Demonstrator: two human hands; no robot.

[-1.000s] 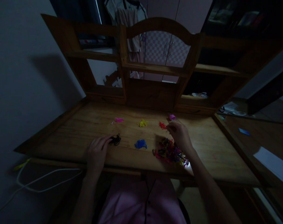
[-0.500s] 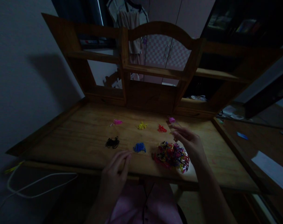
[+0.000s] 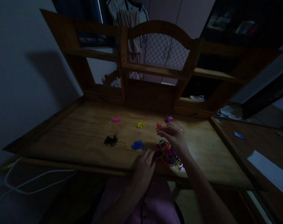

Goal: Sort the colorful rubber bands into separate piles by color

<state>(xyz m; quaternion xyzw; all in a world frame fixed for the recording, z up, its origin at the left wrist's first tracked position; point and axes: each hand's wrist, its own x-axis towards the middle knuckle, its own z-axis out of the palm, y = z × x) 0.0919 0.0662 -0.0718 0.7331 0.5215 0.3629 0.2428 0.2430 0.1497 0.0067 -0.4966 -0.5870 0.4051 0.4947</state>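
Observation:
A mixed pile of small coloured rubber bands (image 3: 168, 154) lies near the table's front edge. My left hand (image 3: 145, 166) is at its left side, fingers bent together against the outer bands; whatever they pinch is hidden. Above and behind the pile, my right hand (image 3: 173, 137) has thumb and fingers closed, its tips beside the red bands (image 3: 158, 126). Anything between those tips is too small to make out. Sorted by colour, separate heaps lie leftward: blue bands (image 3: 137, 145), yellow bands (image 3: 140, 123), black bands (image 3: 111, 140) and pink bands (image 3: 116, 120).
A small pink object (image 3: 169, 119) with a clear part lies behind my right hand. The wooden desk (image 3: 85, 124) has a shelf unit (image 3: 153, 70) along its back. A white cable (image 3: 41, 175) loops off the front left. Paper (image 3: 269, 171) lies on the right-hand surface.
My left hand has moved right, from near the blue bands to the mixed pile. My right hand has moved left, to the red bands, now partly covering them. The view has shifted slightly.

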